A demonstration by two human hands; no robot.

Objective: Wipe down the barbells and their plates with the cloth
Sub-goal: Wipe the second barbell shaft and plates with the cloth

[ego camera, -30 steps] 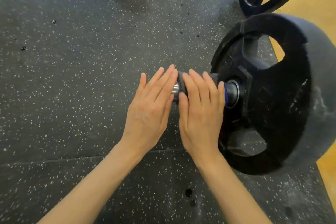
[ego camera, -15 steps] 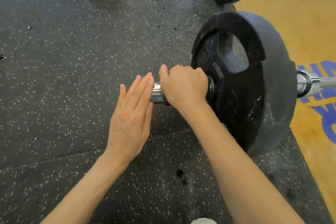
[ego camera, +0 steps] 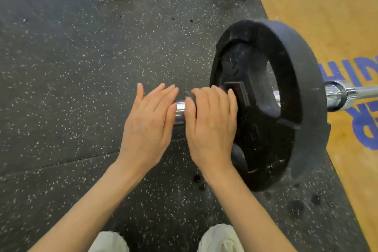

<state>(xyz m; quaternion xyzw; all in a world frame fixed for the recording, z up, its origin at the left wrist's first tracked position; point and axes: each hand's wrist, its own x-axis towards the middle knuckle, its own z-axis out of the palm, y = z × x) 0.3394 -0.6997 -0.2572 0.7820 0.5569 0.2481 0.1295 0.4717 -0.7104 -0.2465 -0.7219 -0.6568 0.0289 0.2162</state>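
Two bare hands worked at the chrome steel barbell sleeve end (ego camera: 180, 109), and you had them close together. Your left hand (ego camera: 148, 122) stood with its fingers straight, flat against the sleeve's tip. Your right hand (ego camera: 210, 127) lay over the sleeve just beyond it, fingers bent down over the metal; whether they gripped it or only rested there, I cannot tell. Hard against your right hand's far side stood the black round rubber weight plate (ego camera: 286, 88), upright on the speckled black rubber floor (ego camera: 81, 67), with the bar's shaft (ego camera: 356, 92) running on past it. No cloth showed (it may have been hidden under your right palm). To do this step well, I judge you needed the cloth wrapped fully round the sleeve, then twisted while drawing it from the plate's hub toward your left hand, which would steady the bar against rolling.
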